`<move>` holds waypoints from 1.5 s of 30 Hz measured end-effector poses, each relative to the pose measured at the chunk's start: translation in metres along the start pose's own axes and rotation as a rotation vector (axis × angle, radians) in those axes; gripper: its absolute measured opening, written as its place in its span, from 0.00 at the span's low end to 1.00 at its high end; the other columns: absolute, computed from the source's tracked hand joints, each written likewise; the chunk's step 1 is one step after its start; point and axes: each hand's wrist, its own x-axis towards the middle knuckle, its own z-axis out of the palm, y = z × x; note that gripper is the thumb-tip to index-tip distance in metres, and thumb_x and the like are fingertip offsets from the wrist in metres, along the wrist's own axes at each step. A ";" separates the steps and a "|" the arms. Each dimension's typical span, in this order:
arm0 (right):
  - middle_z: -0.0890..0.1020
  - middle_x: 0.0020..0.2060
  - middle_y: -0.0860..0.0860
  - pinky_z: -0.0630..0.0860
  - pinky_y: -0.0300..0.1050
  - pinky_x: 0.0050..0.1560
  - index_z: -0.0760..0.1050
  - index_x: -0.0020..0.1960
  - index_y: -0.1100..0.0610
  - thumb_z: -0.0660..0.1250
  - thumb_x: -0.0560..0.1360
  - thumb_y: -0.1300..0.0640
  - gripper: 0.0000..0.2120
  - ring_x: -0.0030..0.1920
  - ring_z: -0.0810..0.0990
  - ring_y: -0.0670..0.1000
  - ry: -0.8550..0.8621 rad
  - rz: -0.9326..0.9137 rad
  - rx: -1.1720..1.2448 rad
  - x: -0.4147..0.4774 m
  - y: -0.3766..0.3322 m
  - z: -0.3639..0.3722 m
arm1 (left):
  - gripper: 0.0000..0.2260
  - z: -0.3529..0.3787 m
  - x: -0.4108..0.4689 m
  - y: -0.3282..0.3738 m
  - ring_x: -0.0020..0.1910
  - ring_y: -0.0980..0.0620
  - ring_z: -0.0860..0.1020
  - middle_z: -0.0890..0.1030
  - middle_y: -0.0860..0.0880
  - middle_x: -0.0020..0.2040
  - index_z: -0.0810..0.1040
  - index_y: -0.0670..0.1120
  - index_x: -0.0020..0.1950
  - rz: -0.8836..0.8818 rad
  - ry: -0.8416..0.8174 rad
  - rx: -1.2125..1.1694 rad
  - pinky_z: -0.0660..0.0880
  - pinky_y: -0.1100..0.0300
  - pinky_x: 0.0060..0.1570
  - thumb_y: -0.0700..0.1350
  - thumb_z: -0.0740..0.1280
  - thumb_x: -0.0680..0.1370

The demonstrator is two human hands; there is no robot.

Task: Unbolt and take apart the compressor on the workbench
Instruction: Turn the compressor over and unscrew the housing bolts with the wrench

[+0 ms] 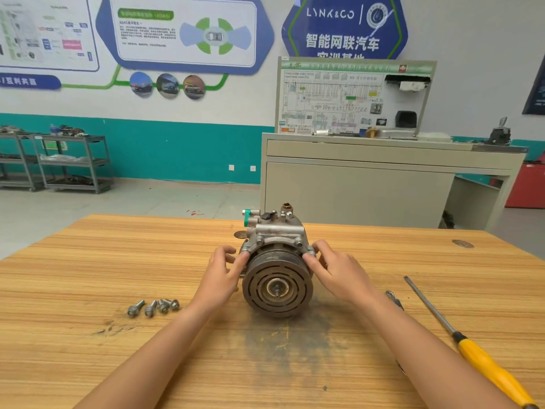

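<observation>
Head view shows the compressor [277, 240] lying on its side at the middle of the workbench [88, 290], with its clutch pulley [277, 287] facing the person. The left hand [224, 276] and right hand [336, 273] sit on opposite sides of it. The curled fingers of each hand grip the mounting ears of the front housing [277, 245], just behind the pulley. Four bolts [153, 307] lie loose in a row to the left, well apart from the body, so the step in hand is probably pulling the front section free.

To do it well, pull evenly with both hands along the shaft axis and rock gently, not twisting one side ahead, so the housing does not cock and jam. The body is round and only rests on the wood, so it may roll or slide; press it down while pulling. If the joint sticks, the yellow-handled screwdriver [472, 346] lying to the right could pry at the seam, applied lightly to spare the mating faces. Whether any fastener remains at the rear cannot be told.
</observation>
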 end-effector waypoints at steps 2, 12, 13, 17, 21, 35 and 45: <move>0.71 0.25 0.44 0.61 0.41 0.29 0.61 0.43 0.49 0.51 0.77 0.40 0.13 0.32 0.71 0.52 -0.002 -0.001 0.017 0.002 0.001 0.000 | 0.14 0.005 -0.002 -0.001 0.37 0.56 0.81 0.77 0.51 0.47 0.67 0.50 0.53 -0.084 -0.058 -0.121 0.79 0.60 0.33 0.59 0.58 0.77; 0.70 0.27 0.45 0.59 0.41 0.28 0.61 0.41 0.51 0.51 0.78 0.43 0.13 0.28 0.67 0.42 -0.046 -0.019 0.018 0.010 0.002 0.002 | 0.26 0.000 0.002 -0.001 0.53 0.58 0.78 0.73 0.61 0.55 0.62 0.60 0.68 0.061 -0.159 -0.073 0.77 0.52 0.53 0.64 0.53 0.71; 0.70 0.27 0.45 0.58 0.41 0.28 0.60 0.39 0.50 0.52 0.78 0.43 0.13 0.28 0.67 0.41 -0.056 -0.028 0.007 0.011 0.002 0.000 | 0.26 0.000 0.003 -0.002 0.57 0.56 0.76 0.72 0.60 0.58 0.62 0.59 0.69 0.081 -0.155 -0.054 0.76 0.50 0.56 0.64 0.52 0.72; 0.71 0.27 0.44 0.59 0.40 0.28 0.57 0.35 0.47 0.52 0.77 0.41 0.15 0.29 0.68 0.41 -0.104 -0.047 -0.033 0.014 0.005 -0.008 | 0.21 0.000 0.006 -0.006 0.46 0.72 0.71 0.70 0.65 0.53 0.58 0.67 0.66 0.147 -0.171 0.067 0.71 0.70 0.45 0.64 0.48 0.73; 0.73 0.30 0.46 0.61 0.41 0.30 0.63 0.37 0.50 0.50 0.72 0.33 0.21 0.32 0.71 0.46 -0.106 -0.059 -0.026 0.020 0.003 -0.012 | 0.20 -0.002 0.012 -0.011 0.36 0.74 0.71 0.73 0.61 0.47 0.56 0.68 0.66 0.185 -0.181 0.167 0.67 0.81 0.39 0.65 0.46 0.74; 0.73 0.29 0.49 0.61 0.41 0.30 0.64 0.34 0.53 0.48 0.71 0.31 0.26 0.32 0.71 0.50 -0.018 -0.077 -0.035 -0.004 -0.018 -0.017 | 0.30 -0.007 -0.002 -0.018 0.39 0.76 0.72 0.72 0.66 0.39 0.59 0.69 0.66 0.305 -0.118 0.131 0.67 0.80 0.44 0.78 0.44 0.67; 0.71 0.26 0.47 0.63 0.40 0.30 0.69 0.35 0.56 0.40 0.64 0.25 0.36 0.27 0.68 0.46 0.093 -0.018 0.067 -0.072 -0.062 -0.024 | 0.32 -0.029 -0.068 0.003 0.53 0.80 0.69 0.71 0.82 0.49 0.62 0.65 0.66 0.294 -0.133 0.068 0.62 0.84 0.47 0.78 0.47 0.67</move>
